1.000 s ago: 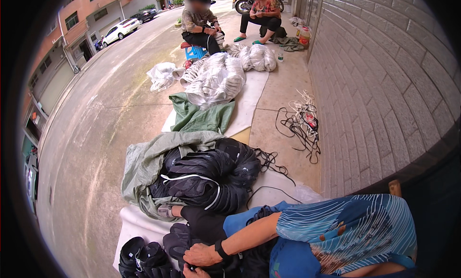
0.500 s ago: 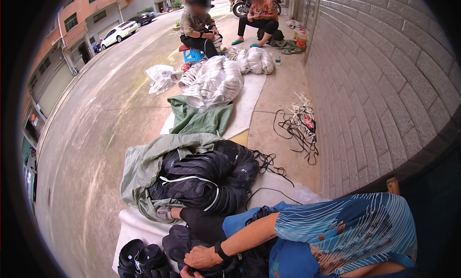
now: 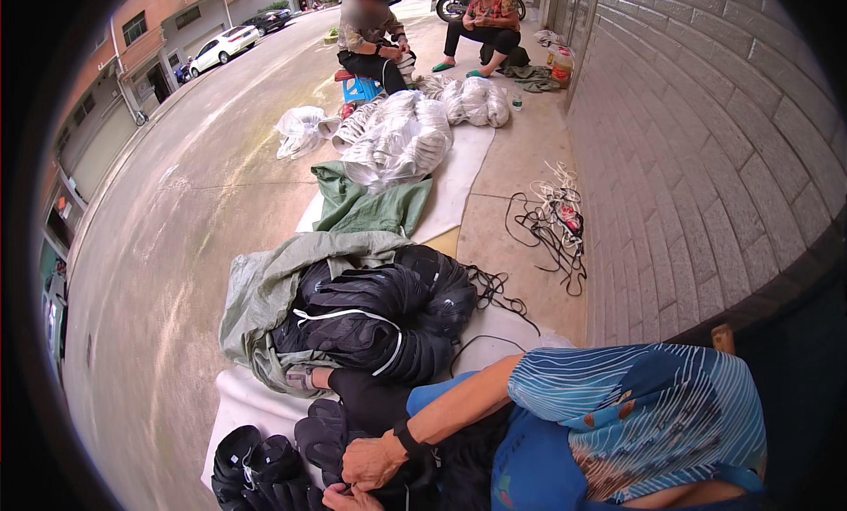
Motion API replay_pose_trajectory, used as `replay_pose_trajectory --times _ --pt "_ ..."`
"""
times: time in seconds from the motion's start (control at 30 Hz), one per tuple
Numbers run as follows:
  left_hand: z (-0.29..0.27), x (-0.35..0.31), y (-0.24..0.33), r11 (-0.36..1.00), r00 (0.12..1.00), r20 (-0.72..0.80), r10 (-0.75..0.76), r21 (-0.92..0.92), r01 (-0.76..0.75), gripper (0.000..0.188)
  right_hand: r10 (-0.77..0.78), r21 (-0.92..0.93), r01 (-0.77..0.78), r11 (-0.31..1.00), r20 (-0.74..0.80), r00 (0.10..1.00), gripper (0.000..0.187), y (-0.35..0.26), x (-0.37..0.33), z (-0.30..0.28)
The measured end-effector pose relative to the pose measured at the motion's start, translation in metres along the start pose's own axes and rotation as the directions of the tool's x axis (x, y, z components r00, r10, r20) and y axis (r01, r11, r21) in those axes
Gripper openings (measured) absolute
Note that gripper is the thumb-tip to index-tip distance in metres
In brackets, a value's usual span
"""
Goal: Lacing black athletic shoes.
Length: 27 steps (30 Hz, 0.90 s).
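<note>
My right hand [image 3: 374,462], with a black band at the wrist, reaches in from the right at the lower edge. Just below it, my left hand [image 3: 351,499] is partly cut off by the frame. The fingers of both hands are pinched close together on something dark and small that I cannot make out. A black shoe upper [image 3: 323,433] lies against my right hand, on the far side. To the left, several more black shoe uppers [image 3: 253,462] stand in a group, with a bit of white tie among them.
Beyond my outstretched leg, a tied bundle of black uppers [image 3: 375,312] lies in a grey-green cloth sack [image 3: 256,286]. Black and white laces [image 3: 551,220] lie by the brick wall [image 3: 697,149]. Two people sit farther off near bagged white uppers [image 3: 401,140].
The whole view has shifted slightly, and the bundle and my foot sit higher in it. More of my left hand shows. My right hand has moved a little, fingers still pinched.
</note>
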<state>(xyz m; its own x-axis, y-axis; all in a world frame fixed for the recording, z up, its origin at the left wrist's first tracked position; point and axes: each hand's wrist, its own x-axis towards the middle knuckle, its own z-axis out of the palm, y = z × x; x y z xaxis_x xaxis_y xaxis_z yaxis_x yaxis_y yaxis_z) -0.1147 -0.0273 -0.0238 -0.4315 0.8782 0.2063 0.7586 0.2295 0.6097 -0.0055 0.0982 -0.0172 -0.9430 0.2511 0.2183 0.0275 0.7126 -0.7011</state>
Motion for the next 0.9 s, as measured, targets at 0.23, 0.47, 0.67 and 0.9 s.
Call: replay_pose_trajectory --times 0.23,0.47,0.67,0.9 --pt "0.020 -0.022 0.033 0.973 0.957 0.174 -0.233 0.054 0.226 0.055 -0.083 0.046 0.094 0.995 -0.188 0.979 0.025 0.003 -0.014 -0.045" --pt "0.032 -0.030 0.021 0.950 0.939 0.179 -0.292 -0.056 0.306 0.061 0.082 0.400 0.073 0.913 -0.357 0.931 0.023 0.018 0.039 -0.018" --pt "0.040 -0.030 0.024 0.958 0.958 0.067 -0.279 0.083 0.274 0.055 0.331 0.610 -0.409 0.679 0.242 0.912 0.034 -0.008 0.020 -0.040" --pt "0.041 -0.041 0.011 0.932 0.956 0.040 -0.290 0.238 0.273 0.056 0.559 0.737 -0.462 0.493 0.138 0.817 0.031 -0.025 -0.103 -0.236"
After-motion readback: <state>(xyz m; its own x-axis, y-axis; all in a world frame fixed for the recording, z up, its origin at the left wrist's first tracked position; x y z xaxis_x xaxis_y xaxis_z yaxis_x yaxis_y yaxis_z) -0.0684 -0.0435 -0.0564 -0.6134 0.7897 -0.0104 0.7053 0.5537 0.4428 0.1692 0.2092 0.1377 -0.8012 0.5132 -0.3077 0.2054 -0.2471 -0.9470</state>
